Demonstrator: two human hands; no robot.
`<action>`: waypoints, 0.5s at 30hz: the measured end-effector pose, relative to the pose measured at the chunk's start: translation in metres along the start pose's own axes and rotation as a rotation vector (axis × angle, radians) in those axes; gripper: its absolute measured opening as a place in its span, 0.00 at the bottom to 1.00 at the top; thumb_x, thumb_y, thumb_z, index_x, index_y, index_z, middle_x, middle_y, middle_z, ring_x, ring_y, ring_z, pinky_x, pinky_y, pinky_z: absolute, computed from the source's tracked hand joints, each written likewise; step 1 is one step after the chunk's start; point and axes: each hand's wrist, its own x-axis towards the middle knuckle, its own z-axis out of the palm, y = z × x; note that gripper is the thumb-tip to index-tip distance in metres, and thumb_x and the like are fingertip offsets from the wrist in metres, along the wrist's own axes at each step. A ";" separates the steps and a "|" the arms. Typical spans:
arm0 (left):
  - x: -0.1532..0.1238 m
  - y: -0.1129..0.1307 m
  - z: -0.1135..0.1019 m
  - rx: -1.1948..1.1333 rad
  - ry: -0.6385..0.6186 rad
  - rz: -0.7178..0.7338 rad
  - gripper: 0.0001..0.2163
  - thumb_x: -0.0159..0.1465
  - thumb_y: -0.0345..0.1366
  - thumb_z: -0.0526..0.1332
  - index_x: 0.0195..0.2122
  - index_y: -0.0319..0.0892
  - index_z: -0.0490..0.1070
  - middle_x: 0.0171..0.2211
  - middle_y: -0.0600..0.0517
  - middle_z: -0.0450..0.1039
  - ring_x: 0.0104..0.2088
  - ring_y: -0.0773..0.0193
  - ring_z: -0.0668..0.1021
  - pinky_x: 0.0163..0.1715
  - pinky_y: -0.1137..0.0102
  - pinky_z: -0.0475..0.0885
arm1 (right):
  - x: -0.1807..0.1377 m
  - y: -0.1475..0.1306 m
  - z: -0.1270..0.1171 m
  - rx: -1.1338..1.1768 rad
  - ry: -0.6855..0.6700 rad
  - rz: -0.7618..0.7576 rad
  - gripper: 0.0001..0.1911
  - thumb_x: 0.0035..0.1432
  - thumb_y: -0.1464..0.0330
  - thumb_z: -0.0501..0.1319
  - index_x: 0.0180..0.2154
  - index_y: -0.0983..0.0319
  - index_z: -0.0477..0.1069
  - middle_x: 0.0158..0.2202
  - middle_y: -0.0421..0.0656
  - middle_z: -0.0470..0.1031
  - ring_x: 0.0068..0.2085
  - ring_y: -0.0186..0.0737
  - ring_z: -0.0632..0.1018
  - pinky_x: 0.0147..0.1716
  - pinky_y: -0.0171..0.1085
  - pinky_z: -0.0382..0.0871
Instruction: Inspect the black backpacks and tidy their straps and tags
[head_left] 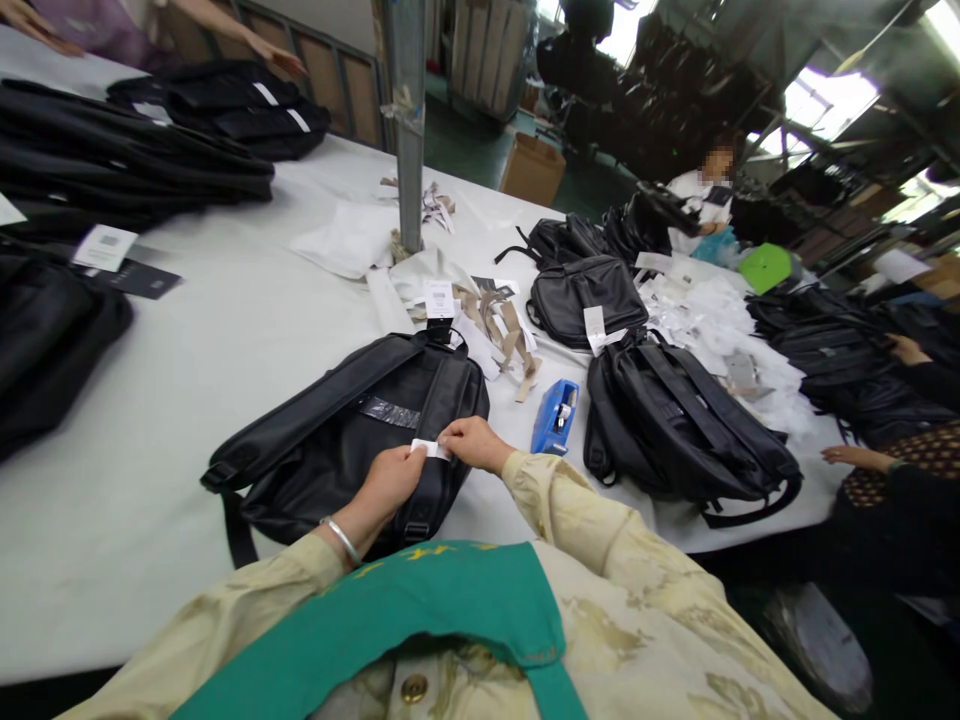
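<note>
A black backpack [337, 430] lies flat on the white table [187, 340] right in front of me, back side up, with a white hang tag [439, 300] at its top. Over its lower end, my left hand [390, 480] and my right hand [472, 442] pinch the two ends of a small white paper strip [430, 449]. A silver bangle sits on my left wrist. Both hands are closed on the strip, fingertips nearly touching.
A blue tape dispenser [556, 416] stands just right of the backpack. Another black backpack [682, 425] and a black bag [585, 298] lie to the right. Stacks of black bags [127, 150] fill the far left. A metal pole [409, 120] rises mid-table. Other people's hands appear at the edges.
</note>
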 end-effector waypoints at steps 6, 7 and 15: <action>0.005 -0.002 0.001 0.084 0.014 0.020 0.18 0.57 0.46 0.54 0.18 0.41 0.72 0.21 0.44 0.75 0.26 0.54 0.75 0.26 0.66 0.60 | 0.001 -0.003 -0.010 0.038 0.008 -0.003 0.08 0.55 0.70 0.62 0.28 0.64 0.80 0.23 0.38 0.77 0.27 0.31 0.74 0.31 0.29 0.66; 0.006 -0.002 0.001 0.088 0.017 0.025 0.18 0.58 0.46 0.54 0.17 0.41 0.72 0.21 0.45 0.74 0.26 0.55 0.75 0.26 0.66 0.59 | 0.000 -0.006 -0.013 0.049 0.032 -0.002 0.08 0.56 0.69 0.63 0.28 0.65 0.79 0.23 0.39 0.77 0.27 0.31 0.73 0.31 0.29 0.66; 0.005 -0.002 0.003 0.101 0.051 0.092 0.18 0.59 0.45 0.53 0.16 0.43 0.67 0.18 0.48 0.72 0.24 0.58 0.73 0.25 0.67 0.56 | -0.011 -0.041 -0.019 -0.078 -0.168 0.111 0.08 0.53 0.69 0.66 0.24 0.65 0.77 0.18 0.36 0.72 0.24 0.29 0.71 0.26 0.28 0.61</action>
